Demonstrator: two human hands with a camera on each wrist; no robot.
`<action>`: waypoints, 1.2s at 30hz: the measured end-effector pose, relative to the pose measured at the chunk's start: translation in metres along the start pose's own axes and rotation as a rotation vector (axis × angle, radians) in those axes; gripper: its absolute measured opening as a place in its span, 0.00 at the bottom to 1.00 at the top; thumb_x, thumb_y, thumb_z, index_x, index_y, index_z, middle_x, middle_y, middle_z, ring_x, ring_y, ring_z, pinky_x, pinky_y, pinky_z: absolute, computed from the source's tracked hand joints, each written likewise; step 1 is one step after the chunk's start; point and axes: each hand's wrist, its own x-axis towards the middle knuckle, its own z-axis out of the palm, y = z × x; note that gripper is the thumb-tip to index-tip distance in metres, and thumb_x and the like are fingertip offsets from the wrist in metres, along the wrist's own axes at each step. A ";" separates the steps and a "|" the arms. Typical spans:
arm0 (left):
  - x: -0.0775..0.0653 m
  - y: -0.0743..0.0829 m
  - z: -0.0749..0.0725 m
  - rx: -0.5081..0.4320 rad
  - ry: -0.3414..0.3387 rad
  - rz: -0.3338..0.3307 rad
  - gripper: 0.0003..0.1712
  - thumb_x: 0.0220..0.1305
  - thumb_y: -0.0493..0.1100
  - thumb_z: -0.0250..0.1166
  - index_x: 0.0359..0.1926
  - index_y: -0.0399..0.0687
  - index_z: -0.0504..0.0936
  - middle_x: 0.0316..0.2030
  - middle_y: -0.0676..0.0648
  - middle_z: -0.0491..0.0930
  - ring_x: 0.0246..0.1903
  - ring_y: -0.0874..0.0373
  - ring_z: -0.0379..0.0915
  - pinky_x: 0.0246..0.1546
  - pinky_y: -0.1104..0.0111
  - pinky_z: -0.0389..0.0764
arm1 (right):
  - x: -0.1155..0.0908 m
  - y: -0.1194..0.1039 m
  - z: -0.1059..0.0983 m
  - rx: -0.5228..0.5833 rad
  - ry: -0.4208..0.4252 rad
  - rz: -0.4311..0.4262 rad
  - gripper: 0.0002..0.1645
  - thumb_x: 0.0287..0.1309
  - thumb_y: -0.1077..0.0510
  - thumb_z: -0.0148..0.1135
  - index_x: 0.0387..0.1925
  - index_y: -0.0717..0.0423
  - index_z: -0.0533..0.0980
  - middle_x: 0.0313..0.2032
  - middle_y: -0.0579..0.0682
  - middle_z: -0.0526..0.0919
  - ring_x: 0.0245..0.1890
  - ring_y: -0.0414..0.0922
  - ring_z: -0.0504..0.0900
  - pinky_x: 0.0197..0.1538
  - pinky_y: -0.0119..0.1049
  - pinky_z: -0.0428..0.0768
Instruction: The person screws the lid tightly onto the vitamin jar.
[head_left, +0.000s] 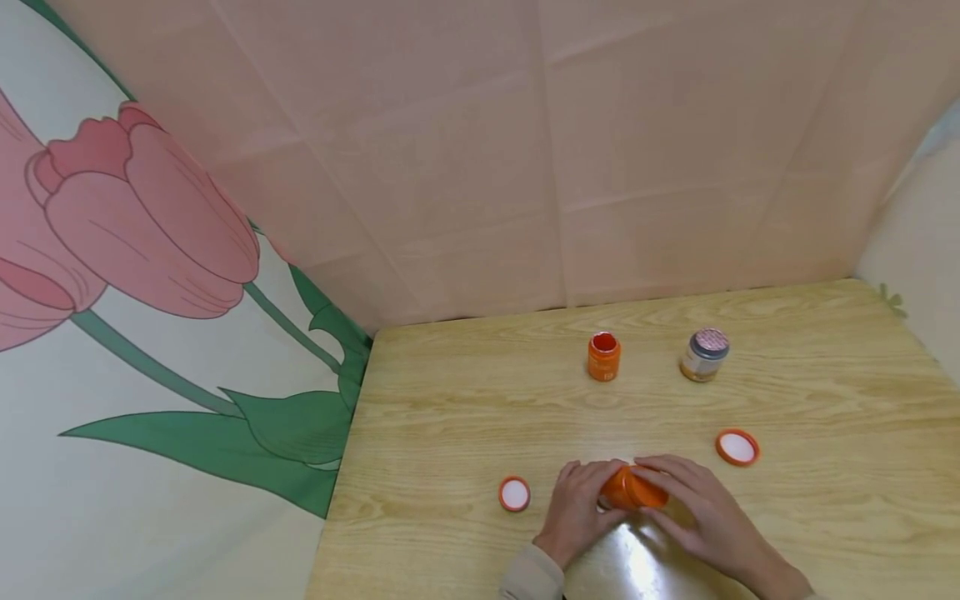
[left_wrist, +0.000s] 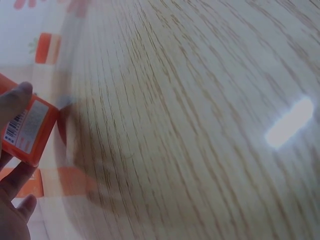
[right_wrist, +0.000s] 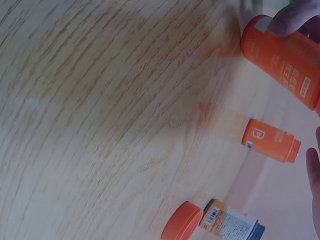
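Note:
An orange bottle (head_left: 621,490) lies tilted between both hands, close over the near part of the table. My left hand (head_left: 579,505) grips its body from the left, and a thumb presses its side near the base in the right wrist view. From the right, the thumb and fingers of my right hand (head_left: 701,512) curl round the bottle's top end. A white label with a barcode (left_wrist: 26,125) shows on the bottle in the left wrist view. Beside the left hand lies a small orange lid (head_left: 514,493), white inside up. Beyond the right hand is a larger orange lid (head_left: 737,447).
Toward the back of the wooden table (head_left: 450,400) stands an open orange jar (head_left: 603,358), red inside. To its right is a jar with a dark rim and pale label (head_left: 703,358). A pink cloth (head_left: 480,167) hangs behind, and a tulip-print cloth (head_left: 180,333) borders the left.

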 end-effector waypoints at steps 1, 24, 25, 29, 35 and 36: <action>0.000 0.000 0.000 0.000 -0.002 -0.001 0.37 0.50 0.61 0.75 0.61 0.65 0.74 0.51 0.62 0.83 0.52 0.71 0.78 0.58 0.61 0.76 | 0.000 0.000 0.000 -0.007 0.004 0.005 0.31 0.53 0.44 0.71 0.56 0.53 0.80 0.55 0.52 0.82 0.58 0.46 0.74 0.73 0.21 0.52; 0.002 0.002 -0.004 -0.014 -0.047 -0.018 0.39 0.47 0.56 0.78 0.61 0.65 0.73 0.52 0.61 0.83 0.52 0.70 0.79 0.60 0.58 0.76 | 0.001 -0.003 0.004 -0.072 0.081 0.137 0.34 0.42 0.38 0.77 0.47 0.54 0.82 0.45 0.49 0.84 0.46 0.47 0.78 0.65 0.15 0.56; 0.002 0.002 -0.004 -0.014 -0.048 -0.018 0.39 0.47 0.56 0.78 0.61 0.65 0.73 0.52 0.61 0.83 0.52 0.69 0.79 0.60 0.58 0.76 | 0.001 -0.004 0.005 -0.088 0.081 0.151 0.34 0.40 0.39 0.79 0.47 0.54 0.82 0.44 0.49 0.85 0.45 0.47 0.79 0.65 0.15 0.56; 0.002 0.002 -0.004 -0.015 -0.048 -0.017 0.38 0.48 0.56 0.78 0.61 0.65 0.73 0.52 0.61 0.83 0.52 0.69 0.79 0.60 0.58 0.76 | 0.001 -0.007 0.004 -0.103 0.063 0.193 0.37 0.35 0.42 0.81 0.48 0.54 0.82 0.45 0.50 0.84 0.45 0.47 0.78 0.63 0.13 0.55; 0.001 0.001 -0.004 -0.008 -0.020 -0.006 0.37 0.48 0.60 0.76 0.60 0.65 0.74 0.51 0.61 0.83 0.52 0.70 0.79 0.59 0.59 0.76 | 0.001 -0.002 -0.001 0.001 0.022 0.041 0.34 0.46 0.41 0.76 0.55 0.50 0.80 0.55 0.52 0.81 0.57 0.45 0.74 0.71 0.18 0.53; 0.001 0.001 -0.004 -0.011 -0.015 -0.003 0.38 0.48 0.61 0.76 0.60 0.65 0.74 0.51 0.61 0.83 0.52 0.70 0.79 0.59 0.59 0.77 | 0.001 -0.001 -0.001 0.010 0.013 0.017 0.33 0.51 0.41 0.73 0.56 0.50 0.80 0.56 0.52 0.81 0.58 0.44 0.73 0.72 0.19 0.53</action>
